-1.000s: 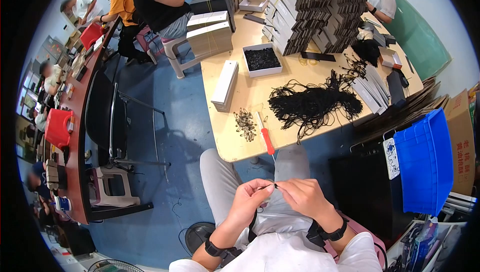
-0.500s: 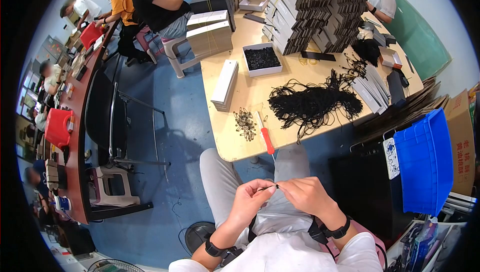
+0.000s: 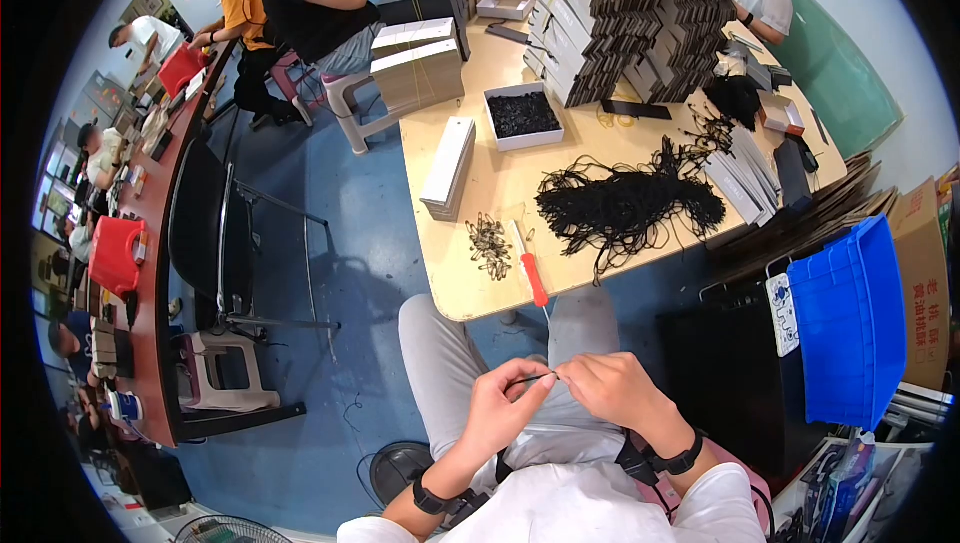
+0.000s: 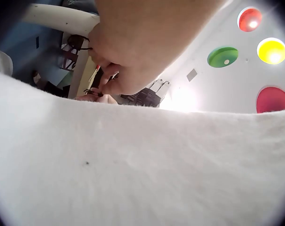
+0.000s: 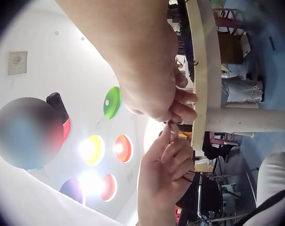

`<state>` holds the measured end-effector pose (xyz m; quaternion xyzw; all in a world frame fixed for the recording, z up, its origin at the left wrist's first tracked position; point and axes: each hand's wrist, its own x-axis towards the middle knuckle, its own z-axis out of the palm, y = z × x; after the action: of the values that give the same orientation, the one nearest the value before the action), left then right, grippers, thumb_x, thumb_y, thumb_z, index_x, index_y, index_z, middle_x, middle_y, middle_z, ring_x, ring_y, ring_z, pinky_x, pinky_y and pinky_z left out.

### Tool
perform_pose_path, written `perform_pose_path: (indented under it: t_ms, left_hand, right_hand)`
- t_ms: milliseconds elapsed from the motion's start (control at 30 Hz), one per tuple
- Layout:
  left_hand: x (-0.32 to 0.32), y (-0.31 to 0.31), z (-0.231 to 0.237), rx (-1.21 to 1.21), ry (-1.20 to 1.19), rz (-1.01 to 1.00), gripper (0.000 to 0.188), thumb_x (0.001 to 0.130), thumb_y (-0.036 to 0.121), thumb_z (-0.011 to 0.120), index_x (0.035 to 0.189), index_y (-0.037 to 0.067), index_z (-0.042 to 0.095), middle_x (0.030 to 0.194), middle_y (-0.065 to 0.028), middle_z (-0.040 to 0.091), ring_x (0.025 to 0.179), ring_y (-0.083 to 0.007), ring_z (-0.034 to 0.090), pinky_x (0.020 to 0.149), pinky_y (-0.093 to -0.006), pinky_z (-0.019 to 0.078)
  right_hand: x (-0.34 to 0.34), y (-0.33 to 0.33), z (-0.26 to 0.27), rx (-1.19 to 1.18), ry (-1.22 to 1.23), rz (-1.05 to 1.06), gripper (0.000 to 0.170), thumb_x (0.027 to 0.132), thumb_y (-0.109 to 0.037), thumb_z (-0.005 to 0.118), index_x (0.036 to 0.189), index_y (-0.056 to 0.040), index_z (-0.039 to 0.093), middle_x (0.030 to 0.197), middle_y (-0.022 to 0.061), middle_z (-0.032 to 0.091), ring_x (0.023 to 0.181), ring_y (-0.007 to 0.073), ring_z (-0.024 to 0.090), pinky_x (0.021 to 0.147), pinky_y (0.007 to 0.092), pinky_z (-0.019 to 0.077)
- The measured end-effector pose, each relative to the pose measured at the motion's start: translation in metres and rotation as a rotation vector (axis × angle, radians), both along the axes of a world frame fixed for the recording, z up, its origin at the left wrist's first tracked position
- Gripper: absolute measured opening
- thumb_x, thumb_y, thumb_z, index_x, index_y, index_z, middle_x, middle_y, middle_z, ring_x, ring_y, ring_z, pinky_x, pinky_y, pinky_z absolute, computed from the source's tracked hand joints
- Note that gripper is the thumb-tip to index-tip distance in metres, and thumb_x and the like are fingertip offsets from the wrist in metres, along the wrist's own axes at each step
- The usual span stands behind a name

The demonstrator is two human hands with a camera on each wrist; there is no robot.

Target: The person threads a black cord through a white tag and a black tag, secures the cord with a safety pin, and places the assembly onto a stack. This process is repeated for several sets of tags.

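Observation:
Above the lap, both hands meet at their fingertips on a thin black cord. The left hand pinches it between thumb and fingers, and a short length shows along those fingers. Against it, the right hand pinches the cord's other part, its fingertips covering most of that part. In the right wrist view, the right hand comes from above and the left hand from below, with their tips together. The left wrist view is largely blocked by white cloth.
On the table lie a heap of black cords, a red-handled tool over the front edge, and a pile of small metal pins. Behind are a white box of black pieces and tall card stacks. A blue crate stands right.
The hands stay together over the lap. The left fingers have shifted slightly, and more of the cord shows along them; the small dark lump at the fingertips is less visible.

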<state>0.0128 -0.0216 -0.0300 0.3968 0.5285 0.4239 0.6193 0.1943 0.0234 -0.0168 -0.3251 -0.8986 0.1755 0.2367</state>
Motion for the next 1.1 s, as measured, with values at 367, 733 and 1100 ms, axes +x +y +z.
perform_pose_path:
  t_ms: [367,733,1100]
  left_hand:
    - [0.000,-0.003,-0.008,-0.011,-0.103,0.021,0.012,0.091,0.006,0.064,0.100,-0.003,0.063,0.074,0.0083,0.053,0.063,0.0032,0.039,0.052,-0.0144,0.0290]
    - [-0.003,-0.002,-0.007,-0.057,-0.104,-0.011,0.014,0.089,0.004,0.065,0.101,-0.004,0.061,0.089,-0.0024,0.065,0.076,-0.0008,0.057,0.065,-0.0142,0.0456]
    - [-0.002,-0.003,-0.012,-0.033,-0.025,-0.068,0.013,0.090,0.003,0.063,0.101,-0.004,0.061,0.084,0.0001,0.062,0.072,0.0003,0.053,0.062,-0.0141,0.0431]
  right_hand:
    - [0.002,-0.001,-0.002,-0.243,0.140,-0.026,0.009,0.082,-0.004,0.060,0.091,-0.0031,0.057,0.076,0.0090,0.063,0.069,0.0270,0.065,0.057,0.0355,0.0502]
    - [0.001,-0.002,0.007,-0.241,0.146,-0.018,0.012,0.082,-0.005,0.063,0.094,-0.0028,0.059,0.077,0.0098,0.064,0.069,0.0273,0.065,0.057,0.0363,0.0498]
    - [0.006,0.000,0.001,-0.019,-0.015,0.032,0.016,0.076,-0.005,0.065,0.090,-0.0036,0.057,0.075,0.0057,0.062,0.068,0.0198,0.065,0.056,0.0311,0.0517]
